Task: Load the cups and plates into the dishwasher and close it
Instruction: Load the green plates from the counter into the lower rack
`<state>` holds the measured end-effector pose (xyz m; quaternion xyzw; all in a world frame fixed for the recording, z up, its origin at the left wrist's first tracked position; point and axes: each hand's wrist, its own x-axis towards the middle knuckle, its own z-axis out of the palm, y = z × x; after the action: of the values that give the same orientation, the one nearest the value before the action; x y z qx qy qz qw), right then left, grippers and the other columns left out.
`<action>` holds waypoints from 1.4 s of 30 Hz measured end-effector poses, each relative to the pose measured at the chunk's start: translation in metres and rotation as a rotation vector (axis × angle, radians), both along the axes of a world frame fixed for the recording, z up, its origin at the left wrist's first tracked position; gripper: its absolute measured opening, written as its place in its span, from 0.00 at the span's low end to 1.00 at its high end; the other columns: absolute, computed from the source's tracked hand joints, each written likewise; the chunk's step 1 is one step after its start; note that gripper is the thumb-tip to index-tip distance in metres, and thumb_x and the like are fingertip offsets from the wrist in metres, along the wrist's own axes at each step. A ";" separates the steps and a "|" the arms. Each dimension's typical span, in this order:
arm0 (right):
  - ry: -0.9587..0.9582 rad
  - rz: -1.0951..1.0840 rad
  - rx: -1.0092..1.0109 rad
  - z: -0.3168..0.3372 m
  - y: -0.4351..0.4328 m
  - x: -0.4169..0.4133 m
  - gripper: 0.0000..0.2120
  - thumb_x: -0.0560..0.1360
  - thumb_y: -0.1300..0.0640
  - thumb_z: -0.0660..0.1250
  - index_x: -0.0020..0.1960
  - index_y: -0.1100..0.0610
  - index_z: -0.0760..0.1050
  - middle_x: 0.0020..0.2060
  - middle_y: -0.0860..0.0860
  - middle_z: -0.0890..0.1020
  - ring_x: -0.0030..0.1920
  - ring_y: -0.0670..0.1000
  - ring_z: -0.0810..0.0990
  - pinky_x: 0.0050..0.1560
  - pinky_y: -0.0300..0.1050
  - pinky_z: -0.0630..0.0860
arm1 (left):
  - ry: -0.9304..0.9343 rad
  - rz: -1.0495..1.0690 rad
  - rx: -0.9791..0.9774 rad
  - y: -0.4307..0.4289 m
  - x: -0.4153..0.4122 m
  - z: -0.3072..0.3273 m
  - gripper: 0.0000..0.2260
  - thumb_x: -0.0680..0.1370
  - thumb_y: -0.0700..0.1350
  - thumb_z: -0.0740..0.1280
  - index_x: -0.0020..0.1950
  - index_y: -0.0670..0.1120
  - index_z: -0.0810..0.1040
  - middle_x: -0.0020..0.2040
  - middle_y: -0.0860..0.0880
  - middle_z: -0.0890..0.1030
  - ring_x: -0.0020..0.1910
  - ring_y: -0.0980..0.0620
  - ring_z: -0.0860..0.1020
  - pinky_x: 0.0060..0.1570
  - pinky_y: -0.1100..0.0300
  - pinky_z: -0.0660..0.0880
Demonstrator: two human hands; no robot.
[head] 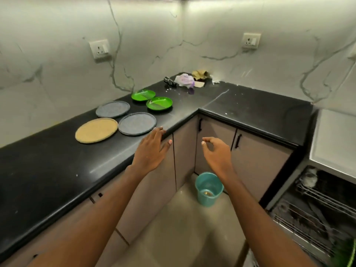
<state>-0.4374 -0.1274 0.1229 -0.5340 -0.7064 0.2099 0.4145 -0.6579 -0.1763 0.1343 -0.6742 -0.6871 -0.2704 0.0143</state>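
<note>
- The left hand (152,151) is released: its fingers are stretched out straight and hold nothing. The fingertips lie over the front edge of the black counter (48,170); whether they touch it cannot be told.
- The right hand (216,153) also grasps nothing. Its fingers are loosely curled in the air in front of the cupboard doors (258,160), with thumb and forefinger close together.
- Just beyond the left fingertips lies the near grey plate (137,123), flat on the counter.
- Beside it to the left is a tan plate (96,130), and behind these, toward the wall, the far grey plate (112,109).
- Further along the counter are two green plates, the left green plate (143,95) and the right green plate (159,103), just beside each other.
- All five plates lie on the counter, well apart from the dishwasher (292,195).
- The dishwasher stands open at the lower right, its wire racks (325,199) showing; a pale thing on the upper rack is too blurred to name.
- A teal bucket (209,188) stands on the floor in the corner, below the right hand.
- In the far corner of the counter lie a plastic bag (185,79) and crumpled brown paper (200,74).
</note>
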 end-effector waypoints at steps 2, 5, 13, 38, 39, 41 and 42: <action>0.003 0.000 0.010 0.008 0.021 -0.028 0.11 0.78 0.54 0.64 0.58 0.54 0.80 0.54 0.48 0.82 0.55 0.45 0.78 0.53 0.29 0.64 | 0.003 0.000 0.018 0.019 -0.029 0.008 0.21 0.80 0.55 0.59 0.69 0.46 0.68 0.70 0.48 0.69 0.71 0.48 0.66 0.67 0.52 0.64; 0.017 0.008 0.023 0.019 0.046 -0.063 0.12 0.78 0.54 0.64 0.58 0.54 0.80 0.54 0.48 0.82 0.55 0.45 0.78 0.54 0.31 0.66 | 0.015 -0.010 0.040 0.043 -0.059 0.016 0.21 0.80 0.55 0.60 0.69 0.46 0.69 0.69 0.48 0.70 0.69 0.48 0.68 0.66 0.53 0.65; -0.006 0.045 0.068 0.034 0.103 -0.121 0.12 0.77 0.54 0.65 0.58 0.54 0.81 0.53 0.48 0.83 0.50 0.43 0.78 0.51 0.31 0.67 | -0.014 -0.013 0.036 0.104 -0.101 0.019 0.22 0.81 0.57 0.57 0.72 0.48 0.66 0.73 0.48 0.66 0.75 0.49 0.61 0.71 0.52 0.60; -0.064 0.194 0.052 0.006 0.387 -0.203 0.09 0.75 0.57 0.68 0.54 0.58 0.82 0.50 0.54 0.84 0.51 0.53 0.81 0.48 0.37 0.69 | -0.097 0.189 0.021 0.352 -0.180 -0.005 0.20 0.80 0.55 0.59 0.66 0.45 0.71 0.64 0.45 0.75 0.65 0.46 0.71 0.63 0.51 0.68; -0.071 0.196 0.041 0.003 0.397 -0.206 0.10 0.75 0.57 0.68 0.54 0.58 0.82 0.50 0.54 0.84 0.51 0.53 0.81 0.49 0.38 0.69 | -0.094 0.189 0.010 0.362 -0.183 -0.008 0.20 0.80 0.56 0.59 0.66 0.45 0.71 0.63 0.45 0.75 0.64 0.46 0.72 0.62 0.51 0.68; -0.086 0.194 0.015 -0.002 0.412 -0.213 0.10 0.75 0.56 0.67 0.54 0.57 0.82 0.50 0.53 0.84 0.51 0.53 0.81 0.48 0.38 0.68 | -0.094 0.194 -0.007 0.378 -0.191 -0.016 0.21 0.80 0.57 0.59 0.66 0.45 0.72 0.62 0.45 0.76 0.63 0.46 0.73 0.61 0.52 0.69; -0.094 0.196 -0.006 -0.006 0.422 -0.218 0.10 0.75 0.56 0.67 0.54 0.57 0.82 0.50 0.53 0.84 0.51 0.53 0.80 0.48 0.38 0.68 | -0.110 0.206 -0.026 0.389 -0.198 -0.022 0.21 0.80 0.58 0.59 0.66 0.45 0.72 0.62 0.45 0.76 0.62 0.46 0.73 0.61 0.51 0.70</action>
<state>-0.6550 0.2946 0.1167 -0.4729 -0.7732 0.2264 0.3567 -0.8559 0.2126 0.1119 -0.5842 -0.7560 -0.2953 -0.0045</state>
